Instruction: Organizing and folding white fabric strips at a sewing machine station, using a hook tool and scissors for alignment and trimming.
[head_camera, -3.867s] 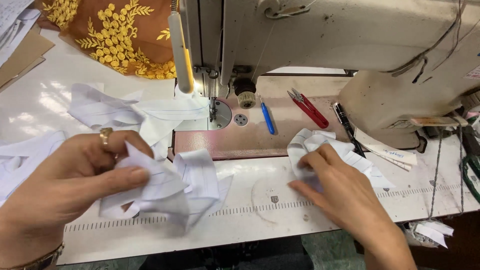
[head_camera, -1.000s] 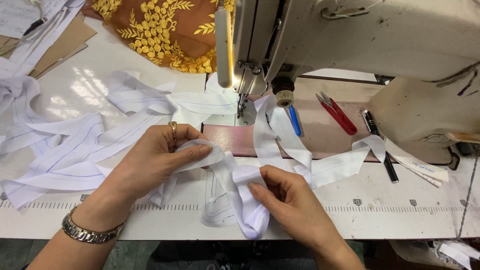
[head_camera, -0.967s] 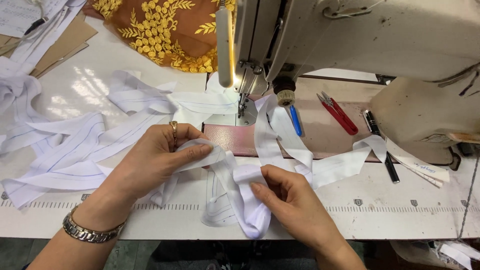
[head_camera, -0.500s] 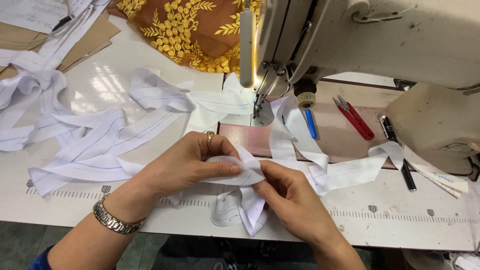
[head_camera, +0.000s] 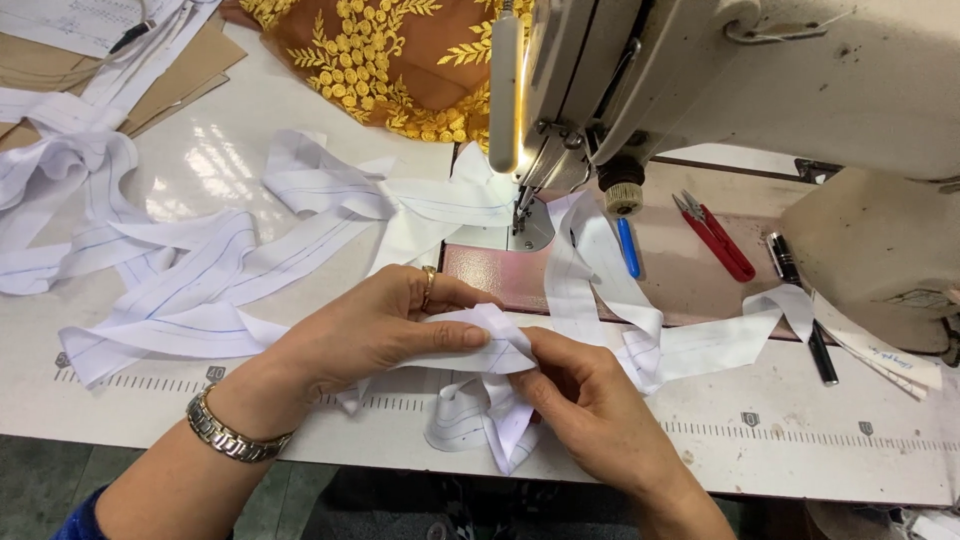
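Both hands meet at the near edge of the counter (head_camera: 760, 450), just in front of the sewing machine (head_camera: 800, 90); the left hand (head_camera: 370, 330) has its fingers (head_camera: 455, 338) pressed together on a folded end of the white fabric strip (head_camera: 480, 350), thumb on top, while the right hand (head_camera: 590, 410) pinches the same fold from the other side, fingers curled shut on it; the two hands are touching through the cloth, so neither is nearer than the other. From the pinch the strip's long axis runs away and to the right, looping up toward the needle plate (head_camera: 530, 225) and out across the reddish machine bed (head_camera: 690, 270), with a loose tail hanging below the hands over the counter's edge. More white strips (head_camera: 200, 290) lie in a heap to the left, an orange embroidered cloth (head_camera: 380, 50) behind them; a blue pen (head_camera: 627, 247) and red thread snips (head_camera: 715, 235) rest on the bed. Compared with half a second earlier, the hands sit slightly lower and closer to the edge, the grip unchanged; the view has shifted a little.
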